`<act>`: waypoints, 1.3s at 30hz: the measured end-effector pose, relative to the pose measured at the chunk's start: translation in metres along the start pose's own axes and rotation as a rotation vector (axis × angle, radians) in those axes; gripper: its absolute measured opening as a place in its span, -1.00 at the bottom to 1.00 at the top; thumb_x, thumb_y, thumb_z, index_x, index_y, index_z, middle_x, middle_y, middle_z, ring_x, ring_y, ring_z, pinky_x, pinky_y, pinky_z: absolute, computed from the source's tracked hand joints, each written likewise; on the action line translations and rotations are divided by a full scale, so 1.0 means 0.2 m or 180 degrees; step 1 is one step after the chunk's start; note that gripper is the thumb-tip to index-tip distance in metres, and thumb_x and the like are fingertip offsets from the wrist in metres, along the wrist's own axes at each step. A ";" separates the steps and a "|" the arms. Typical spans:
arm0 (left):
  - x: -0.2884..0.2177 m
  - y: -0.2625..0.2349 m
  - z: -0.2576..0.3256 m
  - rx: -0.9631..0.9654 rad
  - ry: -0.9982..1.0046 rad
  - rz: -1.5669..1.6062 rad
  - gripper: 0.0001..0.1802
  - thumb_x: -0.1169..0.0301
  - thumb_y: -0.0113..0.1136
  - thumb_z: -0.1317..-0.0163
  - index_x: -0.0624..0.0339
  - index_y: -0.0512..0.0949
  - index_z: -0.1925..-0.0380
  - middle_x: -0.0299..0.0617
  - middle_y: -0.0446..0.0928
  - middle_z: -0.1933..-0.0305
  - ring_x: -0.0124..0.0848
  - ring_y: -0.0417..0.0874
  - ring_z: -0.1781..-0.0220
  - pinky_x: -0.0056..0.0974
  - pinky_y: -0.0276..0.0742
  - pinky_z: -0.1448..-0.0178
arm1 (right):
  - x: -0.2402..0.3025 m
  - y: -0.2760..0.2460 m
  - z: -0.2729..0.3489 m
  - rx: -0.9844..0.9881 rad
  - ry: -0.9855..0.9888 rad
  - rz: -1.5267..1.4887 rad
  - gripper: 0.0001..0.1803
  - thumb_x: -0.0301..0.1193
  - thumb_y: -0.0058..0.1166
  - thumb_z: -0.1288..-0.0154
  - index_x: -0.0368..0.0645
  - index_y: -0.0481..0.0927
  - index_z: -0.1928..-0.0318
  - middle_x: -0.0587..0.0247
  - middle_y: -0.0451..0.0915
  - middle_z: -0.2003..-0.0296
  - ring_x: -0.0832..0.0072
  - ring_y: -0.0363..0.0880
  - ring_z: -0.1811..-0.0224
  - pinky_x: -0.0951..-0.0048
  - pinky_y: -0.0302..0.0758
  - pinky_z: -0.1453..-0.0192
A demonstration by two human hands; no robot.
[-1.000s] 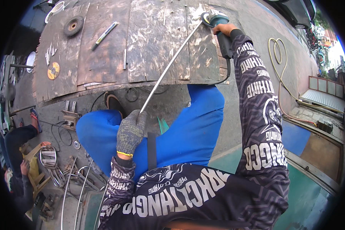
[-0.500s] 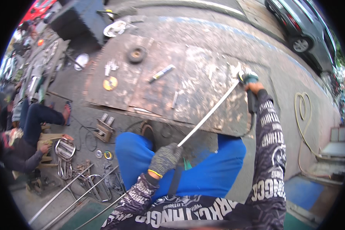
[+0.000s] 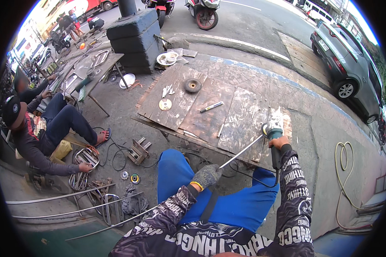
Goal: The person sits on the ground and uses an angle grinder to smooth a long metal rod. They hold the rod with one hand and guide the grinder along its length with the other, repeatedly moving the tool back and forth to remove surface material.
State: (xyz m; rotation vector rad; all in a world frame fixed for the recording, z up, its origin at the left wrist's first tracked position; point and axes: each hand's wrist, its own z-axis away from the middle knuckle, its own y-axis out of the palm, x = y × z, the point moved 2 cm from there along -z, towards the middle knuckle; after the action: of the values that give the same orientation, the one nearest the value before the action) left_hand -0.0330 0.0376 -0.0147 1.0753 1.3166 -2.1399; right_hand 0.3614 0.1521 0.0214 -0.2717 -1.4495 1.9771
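Observation:
My left hand (image 3: pixel 206 176), in a grey knit glove with a yellow cuff edge, is closed around a thin pale metal rod (image 3: pixel 244 149) over my lap. The rod slants up to the right, and its far end meets the disc of a teal angle grinder (image 3: pixel 275 128). My bare right hand (image 3: pixel 278 142) is wrapped round the grinder's body, which rests near the right end of a low table of worn boards (image 3: pixel 244 107). On the boards lie a small wheel (image 3: pixel 193 85), a marker pen (image 3: pixel 212 106), a yellowish disc (image 3: pixel 165 104) and white scraps (image 3: pixel 167 91).
At left a seated co-worker (image 3: pixel 64 124) handles bent metal frames (image 3: pixel 85 165). Long metal rods (image 3: pixel 64 198) extend at lower left; two small discs (image 3: pixel 135 178) and a metal clamp-like block (image 3: pixel 138 152) lie on the ground. A hose (image 3: pixel 341 184) and a parked car (image 3: pixel 343 64) are at right.
The view has tilted up, bringing the street, motorcycles and co-worker more into sight. Both hands keep their holds, and the rod's end is still at the grinder.

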 end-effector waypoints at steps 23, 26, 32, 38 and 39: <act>0.10 0.05 -0.01 0.0222 0.0078 -0.0209 -0.44 -0.01 0.03 -0.39 0.33 0.64 0.08 0.28 0.63 0.09 0.19 0.62 -0.05 0.09 0.50 -0.16 | 0.25 0.25 0.89 0.0426 -0.0500 -0.0611 -0.32 -0.27 0.50 0.32 -0.49 0.65 0.14 -0.20 0.71 0.18 0.08 0.75 0.13 0.26 0.66 0.07; 0.09 0.04 -0.01 0.0215 0.0041 -0.0111 -0.45 0.01 0.04 -0.38 0.35 0.64 0.08 0.29 0.63 0.07 0.19 0.62 -0.05 0.08 0.49 -0.17 | 0.24 0.24 0.91 0.0496 -0.0540 -0.0468 -0.32 -0.28 0.49 0.31 -0.50 0.64 0.14 -0.20 0.72 0.19 0.08 0.75 0.13 0.26 0.66 0.07; 0.10 0.06 -0.04 0.0187 0.0084 -0.0007 -0.46 0.04 0.06 -0.35 0.37 0.64 0.06 0.30 0.62 0.04 0.19 0.62 -0.07 0.06 0.50 -0.19 | 0.18 0.26 0.79 0.0197 -0.0577 -0.0411 -0.28 -0.27 0.53 0.36 -0.55 0.62 0.17 -0.20 0.71 0.26 0.12 0.76 0.22 0.25 0.67 0.14; 0.16 0.08 -0.14 0.0049 0.0357 0.0349 -0.49 0.08 0.09 -0.36 0.39 0.65 0.10 0.31 0.64 0.10 0.20 0.64 -0.02 0.04 0.52 -0.14 | 0.14 0.17 0.60 0.0487 -0.0310 -0.0357 -0.30 -0.19 0.51 0.30 -0.46 0.68 0.13 -0.22 0.70 0.08 0.05 0.71 0.00 0.25 0.64 -0.04; 0.17 0.10 -0.17 0.0199 0.0240 0.0243 -0.49 0.08 0.08 -0.36 0.40 0.64 0.10 0.32 0.63 0.09 0.20 0.63 -0.03 0.04 0.51 -0.13 | 0.14 0.15 0.56 0.0456 -0.0195 -0.0324 -0.31 -0.19 0.51 0.30 -0.44 0.70 0.14 -0.19 0.70 0.08 0.08 0.72 0.00 0.26 0.64 -0.04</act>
State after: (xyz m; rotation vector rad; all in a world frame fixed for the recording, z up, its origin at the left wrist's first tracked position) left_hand -0.0277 0.0594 -0.0613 1.2225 1.2280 -2.1158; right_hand 0.2692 0.0785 0.0415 -0.0735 -1.3245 2.0098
